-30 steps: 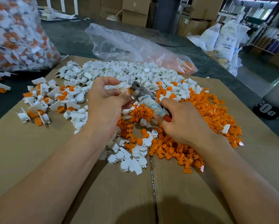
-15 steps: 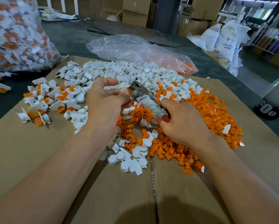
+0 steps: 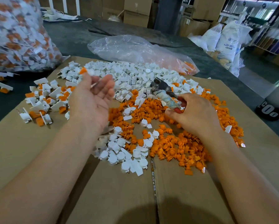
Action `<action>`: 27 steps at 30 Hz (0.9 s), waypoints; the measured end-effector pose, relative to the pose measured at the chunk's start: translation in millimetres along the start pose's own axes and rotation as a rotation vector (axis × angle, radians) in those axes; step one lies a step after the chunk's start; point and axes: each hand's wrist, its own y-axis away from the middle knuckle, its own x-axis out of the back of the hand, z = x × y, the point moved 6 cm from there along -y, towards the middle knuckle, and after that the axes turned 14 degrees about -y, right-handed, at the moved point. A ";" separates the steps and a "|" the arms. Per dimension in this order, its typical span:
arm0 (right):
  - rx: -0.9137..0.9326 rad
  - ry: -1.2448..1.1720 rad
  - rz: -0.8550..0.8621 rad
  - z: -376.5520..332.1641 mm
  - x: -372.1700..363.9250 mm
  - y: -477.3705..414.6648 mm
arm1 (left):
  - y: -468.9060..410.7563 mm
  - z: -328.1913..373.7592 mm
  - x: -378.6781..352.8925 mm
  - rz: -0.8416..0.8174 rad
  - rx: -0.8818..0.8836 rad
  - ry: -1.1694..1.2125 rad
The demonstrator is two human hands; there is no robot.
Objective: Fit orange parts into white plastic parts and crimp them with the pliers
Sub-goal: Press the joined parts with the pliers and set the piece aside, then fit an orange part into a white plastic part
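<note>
My left hand (image 3: 91,101) is palm up with loose fingers, blurred by motion. A joined orange-and-white piece (image 3: 86,71) sits just off its fingertips, seemingly in the air. My right hand (image 3: 195,115) grips the taped handles of the pliers (image 3: 161,89), whose metal jaws point up and left over the parts. Loose white parts (image 3: 135,73) lie in a heap at the back, and orange parts (image 3: 176,149) spread under and in front of my right hand.
Everything lies on flattened cardboard (image 3: 111,199). Joined pieces (image 3: 43,101) are scattered at the left. A big bag of finished pieces (image 3: 14,38) stands at the far left, and a clear plastic bag (image 3: 130,49) lies behind the white heap. Boxes and sacks stand beyond.
My left hand let go at the pliers' jaws, swung left and opened palm up, releasing the joined piece. My right hand with the pliers drew back to the right.
</note>
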 end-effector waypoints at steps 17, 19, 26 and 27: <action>-0.127 0.104 -0.103 14.5 -2.6 -5.6 | -6.7 29.6 5.6 0.144 -0.470 -1.267; -0.133 0.100 -0.117 15.9 -2.9 -5.2 | -3.4 26.9 -0.1 0.172 -0.599 -1.630; -0.132 0.096 -0.151 18.5 -3.6 -6.2 | -12.3 10.4 -0.9 0.128 -0.519 -2.217; -0.131 0.097 -0.154 18.7 -4.4 -6.2 | -12.3 7.8 -1.8 0.107 -0.530 -2.234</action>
